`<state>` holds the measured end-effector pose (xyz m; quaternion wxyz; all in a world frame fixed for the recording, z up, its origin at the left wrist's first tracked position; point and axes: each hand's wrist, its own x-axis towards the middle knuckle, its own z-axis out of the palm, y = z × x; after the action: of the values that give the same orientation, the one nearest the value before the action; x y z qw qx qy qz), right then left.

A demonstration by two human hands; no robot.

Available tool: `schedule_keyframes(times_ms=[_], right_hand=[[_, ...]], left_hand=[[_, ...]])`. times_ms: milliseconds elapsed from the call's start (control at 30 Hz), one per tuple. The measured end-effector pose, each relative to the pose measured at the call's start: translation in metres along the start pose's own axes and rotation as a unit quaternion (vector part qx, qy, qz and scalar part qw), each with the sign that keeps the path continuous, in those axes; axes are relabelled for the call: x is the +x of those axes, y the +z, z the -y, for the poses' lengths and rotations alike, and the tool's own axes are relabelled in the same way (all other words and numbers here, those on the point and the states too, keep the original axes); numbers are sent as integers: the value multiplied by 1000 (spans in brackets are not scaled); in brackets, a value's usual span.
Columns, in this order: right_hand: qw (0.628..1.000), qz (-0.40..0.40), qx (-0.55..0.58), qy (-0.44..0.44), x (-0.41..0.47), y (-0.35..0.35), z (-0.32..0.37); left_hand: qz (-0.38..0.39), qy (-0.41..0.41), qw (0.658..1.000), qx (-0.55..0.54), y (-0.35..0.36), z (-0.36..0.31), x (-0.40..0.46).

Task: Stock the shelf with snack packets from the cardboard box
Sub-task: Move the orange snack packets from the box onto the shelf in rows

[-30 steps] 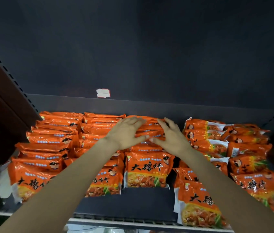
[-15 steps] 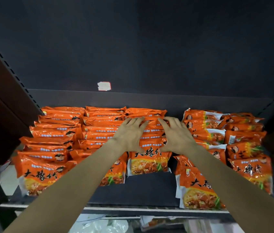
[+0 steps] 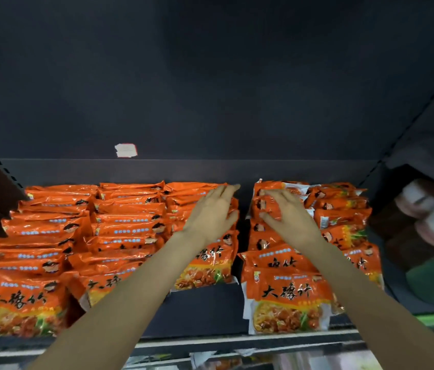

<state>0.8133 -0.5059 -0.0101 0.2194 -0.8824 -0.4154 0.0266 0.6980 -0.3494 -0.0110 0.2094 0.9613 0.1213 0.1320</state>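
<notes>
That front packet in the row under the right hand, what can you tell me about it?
The front packet is a glossy orange plastic bag with white side edges, large black characters across its middle and a picture of food on its lower half. It stands leaning back at the shelf front edge, heading a row of like packets. The right forearm crosses above its right corner; whether they touch is unclear.

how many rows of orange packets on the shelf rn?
5 rows, running front to back: far left, second, third under the left hand, fourth under the right hand, far right. Arms hide parts, so the packets themselves can't be counted.
</notes>
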Motion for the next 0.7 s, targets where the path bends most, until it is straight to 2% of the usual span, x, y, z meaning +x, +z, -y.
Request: schedule_keyframes(times_ms=[133, 267, 400, 700], right_hand=[[999, 13, -8, 32, 11, -19, -45], [999, 37, -34, 11, 31, -28, -77], [996, 60, -59, -17, 50, -30, -91], [986, 39, -156, -40, 75, -21, -97]], left_hand=[[-5, -61, 993, -100, 23, -22, 35], [45, -110, 989, -91, 44, -33, 66], [50, -154, 980, -111, 54, -35, 85], [-26, -157, 980, -115, 62, -37, 97]])
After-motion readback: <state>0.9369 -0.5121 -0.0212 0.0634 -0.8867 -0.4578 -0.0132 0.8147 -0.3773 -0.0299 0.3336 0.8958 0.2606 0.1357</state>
